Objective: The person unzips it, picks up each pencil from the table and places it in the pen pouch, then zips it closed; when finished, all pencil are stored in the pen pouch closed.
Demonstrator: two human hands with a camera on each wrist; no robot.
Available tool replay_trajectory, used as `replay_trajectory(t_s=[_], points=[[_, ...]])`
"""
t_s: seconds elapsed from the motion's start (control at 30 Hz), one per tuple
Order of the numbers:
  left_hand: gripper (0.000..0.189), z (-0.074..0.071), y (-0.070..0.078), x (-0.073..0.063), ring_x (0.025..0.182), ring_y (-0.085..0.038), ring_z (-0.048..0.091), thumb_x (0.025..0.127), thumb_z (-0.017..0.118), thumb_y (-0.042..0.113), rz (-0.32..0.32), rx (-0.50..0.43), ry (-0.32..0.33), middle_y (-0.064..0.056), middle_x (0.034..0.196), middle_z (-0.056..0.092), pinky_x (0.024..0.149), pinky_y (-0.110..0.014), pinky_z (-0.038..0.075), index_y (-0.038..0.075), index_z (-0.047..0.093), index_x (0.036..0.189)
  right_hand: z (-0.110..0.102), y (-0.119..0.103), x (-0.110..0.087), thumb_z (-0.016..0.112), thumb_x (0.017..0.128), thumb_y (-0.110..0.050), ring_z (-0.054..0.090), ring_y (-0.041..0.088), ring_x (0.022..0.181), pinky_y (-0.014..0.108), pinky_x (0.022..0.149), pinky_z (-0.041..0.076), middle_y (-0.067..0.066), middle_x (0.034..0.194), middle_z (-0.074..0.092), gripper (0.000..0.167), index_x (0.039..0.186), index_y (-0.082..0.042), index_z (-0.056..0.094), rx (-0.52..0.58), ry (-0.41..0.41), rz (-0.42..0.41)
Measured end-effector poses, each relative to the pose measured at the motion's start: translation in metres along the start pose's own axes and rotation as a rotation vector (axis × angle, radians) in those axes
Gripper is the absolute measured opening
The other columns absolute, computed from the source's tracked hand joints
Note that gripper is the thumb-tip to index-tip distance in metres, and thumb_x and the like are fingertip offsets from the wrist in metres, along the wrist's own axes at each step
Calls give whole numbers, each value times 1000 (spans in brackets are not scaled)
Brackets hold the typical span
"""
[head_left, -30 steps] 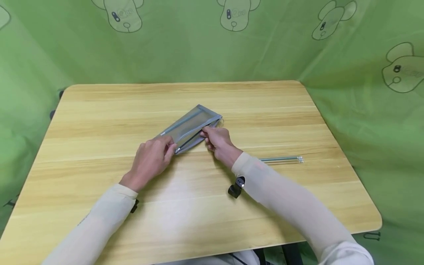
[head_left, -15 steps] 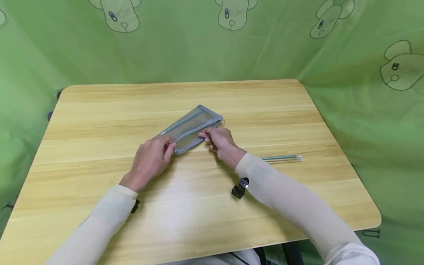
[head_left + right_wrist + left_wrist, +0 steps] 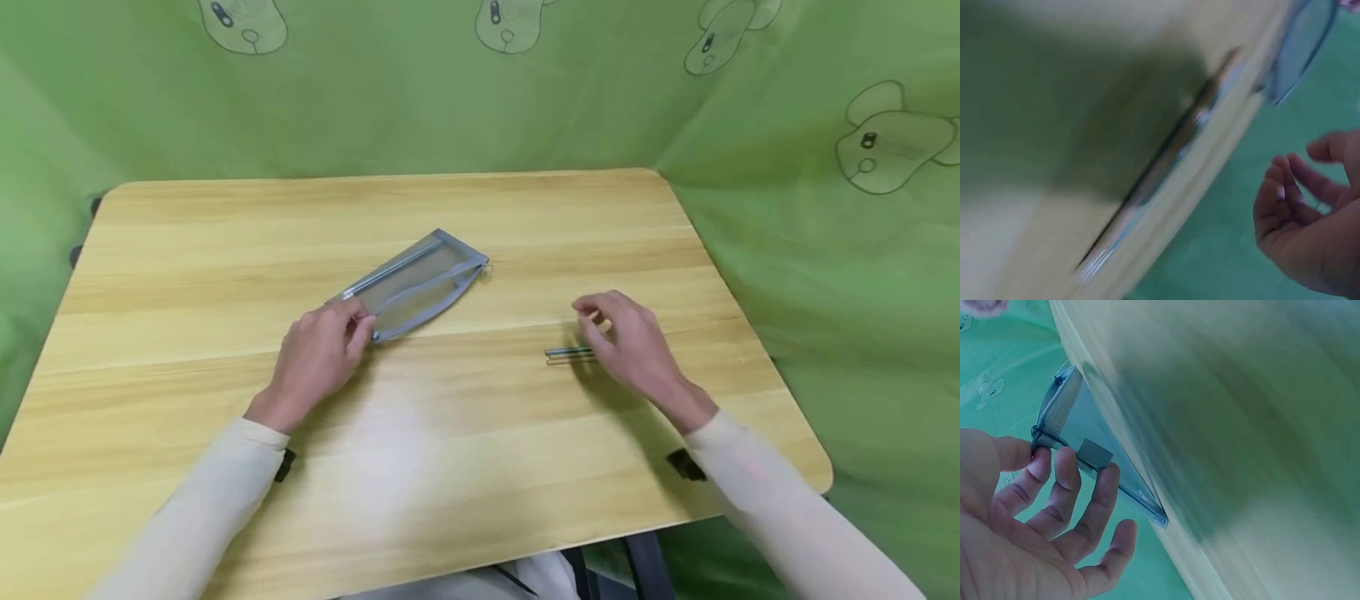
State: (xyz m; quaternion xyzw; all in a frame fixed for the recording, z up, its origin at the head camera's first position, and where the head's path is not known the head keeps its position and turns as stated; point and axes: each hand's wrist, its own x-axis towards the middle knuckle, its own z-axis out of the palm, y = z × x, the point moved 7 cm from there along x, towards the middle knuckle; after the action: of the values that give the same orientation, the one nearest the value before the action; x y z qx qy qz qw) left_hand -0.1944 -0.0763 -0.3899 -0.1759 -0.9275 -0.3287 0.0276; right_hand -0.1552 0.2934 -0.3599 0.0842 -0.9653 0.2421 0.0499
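Observation:
A grey-blue mesh pencil case (image 3: 420, 287) lies slantwise on the table, its zipped side parted along the near edge. Through the mesh shows a pencil (image 3: 392, 270) along the far side. My left hand (image 3: 318, 354) pinches the case's near left corner; in the left wrist view thumb and index finger (image 3: 1040, 465) grip beside the zip end. Over loose pencils (image 3: 567, 353) on the right hovers my right hand (image 3: 626, 346), fingers loosely bent and holding nothing. It hides their right ends in the head view. The pencils look blurred in the right wrist view.
The wooden table (image 3: 420, 467) has rounded corners and a near edge close to the person's lap. Green cloth (image 3: 390, 100) with printed animal heads hangs behind and at both sides. A small ring (image 3: 487, 268) hangs at the case's right end.
The right hand has put a pencil into the case, left it and moved right to above the loose pencils. The left hand keeps its pinch; the head view has shifted slightly.

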Motion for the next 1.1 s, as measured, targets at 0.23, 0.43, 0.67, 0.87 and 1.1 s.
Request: replay_trajectory(t_s=[0.23, 0.43, 0.67, 0.87, 1.1], points=[[17, -2, -1, 0, 64, -24, 56, 109, 63, 18, 5, 4, 11, -14, 86, 71, 55, -33, 42, 4, 70, 101, 2, 36, -53, 75, 98, -11, 60, 41, 113, 57, 94, 53, 21, 124, 67, 38, 135, -3, 71, -385, -1, -247], [18, -1, 0, 2, 63, -23, 54, 109, 63, 18, -1, 3, -3, -13, 84, 70, 54, -32, 41, 4, 71, 102, 14, 41, -65, 74, 97, -13, 59, 39, 109, 54, 92, 49, 20, 128, 64, 39, 135, -6, 73, -425, 11, -337], [18, 0, 0, 1, 63, -22, 53, 109, 62, 18, -12, 11, -12, -12, 82, 68, 54, -32, 40, 5, 70, 100, 14, 40, -67, 79, 94, -10, 61, 37, 108, 53, 93, 51, 18, 124, 66, 26, 119, -5, 77, -368, 34, -336], [19, -3, -2, 0, 61, -21, 52, 109, 63, 19, -10, 19, -3, -11, 80, 67, 54, -32, 39, 5, 71, 99, 15, 38, -67, 86, 89, -9, 63, 33, 106, 50, 93, 53, 14, 117, 69, 18, 106, -7, 78, -363, 23, -345], [20, -3, -1, 0, 61, -21, 52, 109, 62, 19, -7, 23, -7, -11, 80, 68, 54, -32, 39, 4, 71, 99, 12, 30, -72, 90, 85, -8, 63, 27, 98, 45, 83, 56, 8, 104, 69, 16, 95, -8, 77, -352, -27, -424]])
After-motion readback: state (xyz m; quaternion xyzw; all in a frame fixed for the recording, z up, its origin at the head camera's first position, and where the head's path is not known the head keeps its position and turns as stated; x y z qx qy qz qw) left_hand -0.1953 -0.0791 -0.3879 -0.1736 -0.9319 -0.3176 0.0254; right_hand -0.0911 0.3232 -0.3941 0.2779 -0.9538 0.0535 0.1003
